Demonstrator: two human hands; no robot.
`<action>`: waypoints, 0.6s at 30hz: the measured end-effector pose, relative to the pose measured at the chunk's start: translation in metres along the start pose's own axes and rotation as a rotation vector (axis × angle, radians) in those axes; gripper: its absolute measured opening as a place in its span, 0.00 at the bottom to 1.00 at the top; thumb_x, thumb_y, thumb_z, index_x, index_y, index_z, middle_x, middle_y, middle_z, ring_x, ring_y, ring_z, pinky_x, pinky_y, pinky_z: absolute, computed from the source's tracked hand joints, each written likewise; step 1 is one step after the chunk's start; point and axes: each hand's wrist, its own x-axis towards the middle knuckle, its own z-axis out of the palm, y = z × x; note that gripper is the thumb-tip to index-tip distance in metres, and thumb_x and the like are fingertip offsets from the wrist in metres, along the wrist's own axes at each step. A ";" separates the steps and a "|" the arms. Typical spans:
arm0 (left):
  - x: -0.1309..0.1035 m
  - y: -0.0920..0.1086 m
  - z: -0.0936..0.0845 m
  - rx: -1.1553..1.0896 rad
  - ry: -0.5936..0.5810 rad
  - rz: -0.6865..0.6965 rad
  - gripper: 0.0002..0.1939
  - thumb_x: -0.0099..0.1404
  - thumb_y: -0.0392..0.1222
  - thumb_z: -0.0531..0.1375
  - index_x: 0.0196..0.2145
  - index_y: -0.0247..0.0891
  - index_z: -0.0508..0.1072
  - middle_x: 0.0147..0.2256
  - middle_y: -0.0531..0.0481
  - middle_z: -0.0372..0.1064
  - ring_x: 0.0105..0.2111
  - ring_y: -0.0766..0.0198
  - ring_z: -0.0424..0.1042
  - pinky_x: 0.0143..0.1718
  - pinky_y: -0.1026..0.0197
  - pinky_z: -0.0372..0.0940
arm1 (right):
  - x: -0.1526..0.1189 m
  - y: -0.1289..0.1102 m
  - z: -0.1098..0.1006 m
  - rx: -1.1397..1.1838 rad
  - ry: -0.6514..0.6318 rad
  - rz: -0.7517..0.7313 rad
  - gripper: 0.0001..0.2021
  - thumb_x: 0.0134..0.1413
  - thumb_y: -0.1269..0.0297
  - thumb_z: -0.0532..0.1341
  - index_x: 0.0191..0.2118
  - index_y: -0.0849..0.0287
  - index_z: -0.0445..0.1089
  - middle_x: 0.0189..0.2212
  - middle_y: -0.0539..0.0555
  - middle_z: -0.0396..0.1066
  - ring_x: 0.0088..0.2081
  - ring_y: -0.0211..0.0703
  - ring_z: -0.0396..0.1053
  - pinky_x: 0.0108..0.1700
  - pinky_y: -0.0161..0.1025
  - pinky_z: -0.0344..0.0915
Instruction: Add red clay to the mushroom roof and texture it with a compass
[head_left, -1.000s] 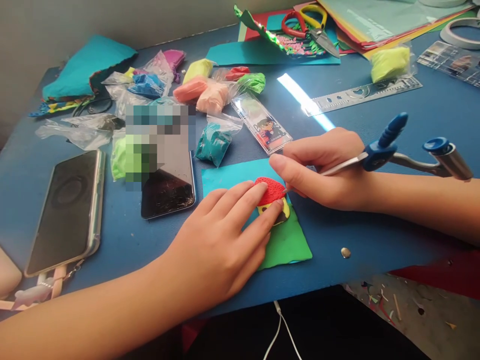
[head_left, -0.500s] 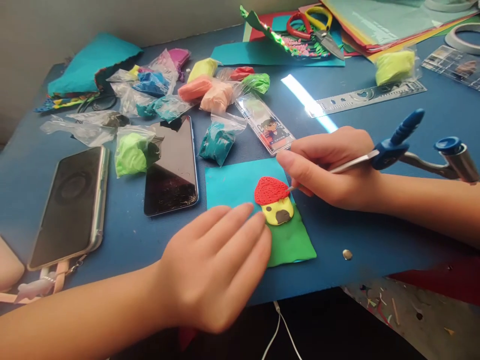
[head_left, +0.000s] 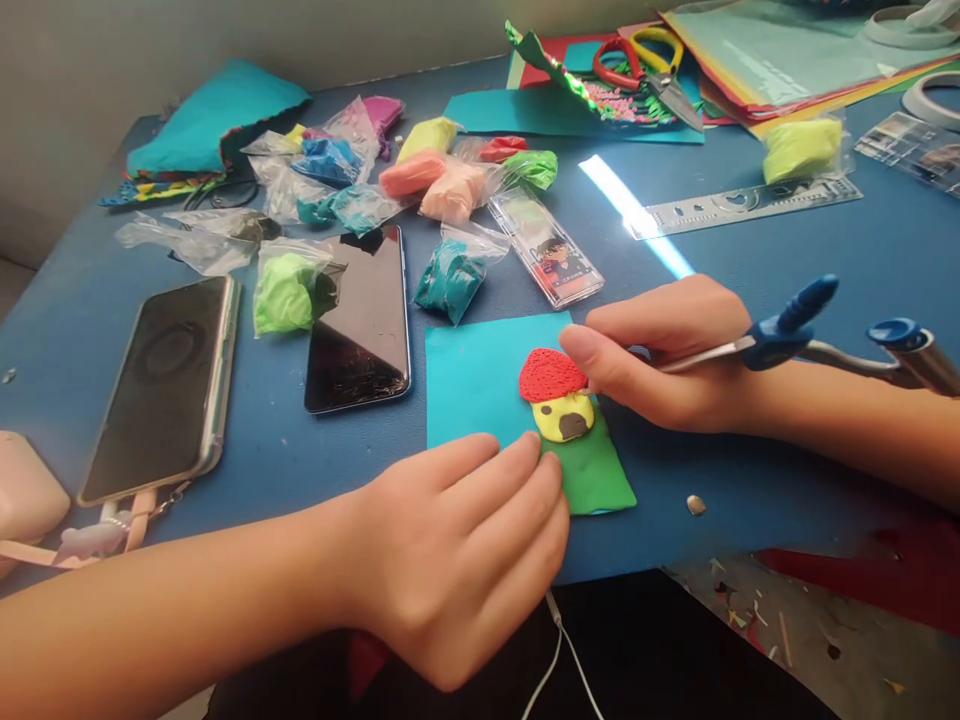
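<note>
A clay mushroom house with a dotted red cap (head_left: 551,375) and yellow base (head_left: 553,422) lies on a card with a light-blue part (head_left: 469,365) and a green part (head_left: 600,478). On the base are a small and a larger brown patch. My right hand (head_left: 667,350) pinches a compass (head_left: 772,335), its point end by the cap's right lower edge, the very tip hidden by my fingers. My left hand (head_left: 480,540) lies flat over the card's lower left, fingers stretched out, holding nothing.
Two phones (head_left: 360,330) (head_left: 161,385) lie at the left. Bagged clay (head_left: 450,280) is scattered behind the card, beside a clear case (head_left: 551,255). Farther back are scissors (head_left: 660,75), a ruler (head_left: 742,205) and coloured sheets (head_left: 795,60). A small disc (head_left: 696,505) sits near the front edge.
The view has shifted slightly. The compass point has moved from the cap's right side down toward its lower edge, and my left hand's fingers have slid a little lower beside the house.
</note>
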 end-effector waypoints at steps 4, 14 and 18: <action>0.001 0.001 0.000 -0.023 -0.013 0.063 0.12 0.68 0.34 0.53 0.41 0.31 0.77 0.44 0.39 0.76 0.50 0.53 0.73 0.42 0.55 0.73 | -0.003 -0.003 0.005 0.047 0.071 0.004 0.26 0.68 0.56 0.48 0.17 0.58 0.52 0.12 0.43 0.48 0.17 0.29 0.47 0.20 0.33 0.47; 0.000 0.005 0.000 -0.015 -0.021 -0.032 0.14 0.68 0.34 0.52 0.43 0.37 0.77 0.48 0.43 0.75 0.55 0.54 0.69 0.46 0.53 0.72 | -0.004 -0.003 0.002 0.007 0.115 -0.002 0.23 0.67 0.64 0.51 0.18 0.58 0.56 0.13 0.44 0.53 0.18 0.28 0.51 0.21 0.33 0.50; 0.004 -0.006 0.007 0.031 0.053 -0.005 0.16 0.69 0.32 0.50 0.49 0.29 0.73 0.51 0.38 0.72 0.58 0.51 0.66 0.52 0.51 0.66 | -0.001 0.003 0.002 0.059 0.164 0.056 0.22 0.66 0.67 0.52 0.18 0.58 0.57 0.13 0.44 0.54 0.18 0.29 0.52 0.21 0.34 0.50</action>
